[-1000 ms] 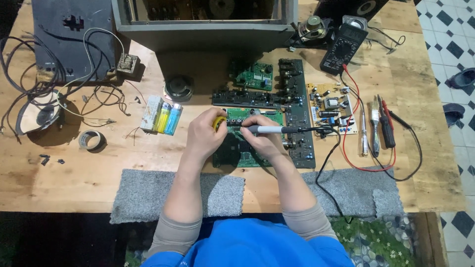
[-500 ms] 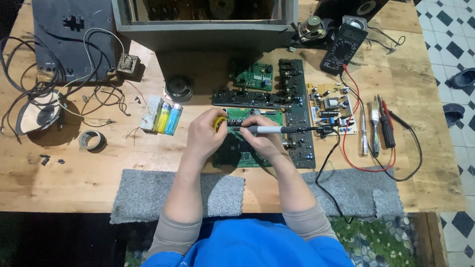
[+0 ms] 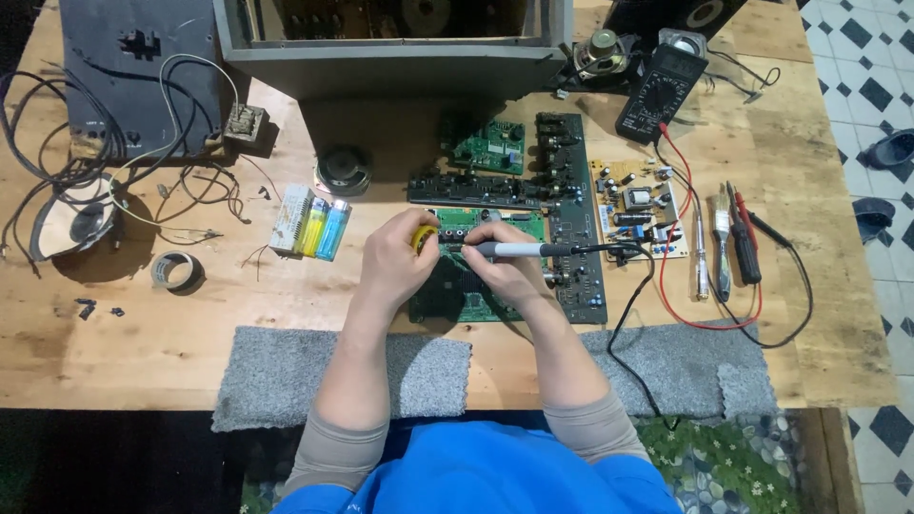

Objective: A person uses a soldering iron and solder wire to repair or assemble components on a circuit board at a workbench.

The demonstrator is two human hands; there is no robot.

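Nearest the camera, two forearms in tan sleeves are reaching forward over a grey carpet mat [image 3: 286,366] lying along the near edge of the wooden table [image 3: 143,333]. Both hands are meeting close together over a green circuit board [image 3: 476,295] lying flat just beyond the mat. The left hand [image 3: 400,262] is closing around a small yellow object [image 3: 425,238], too hidden to name, at the board's far left part. The right hand [image 3: 509,271] is gripping a soldering iron [image 3: 519,250], whose long axis is running left to right, its tip pointing left toward the left hand and its black cord [image 3: 628,314] trailing off to the right. The tip is resting right between the two hands, slightly nearer the left. Farther left, two lighters [image 3: 324,228] are lying; farther back, a black multimeter [image 3: 660,90] is resting beside a grey open cabinet [image 3: 390,67].
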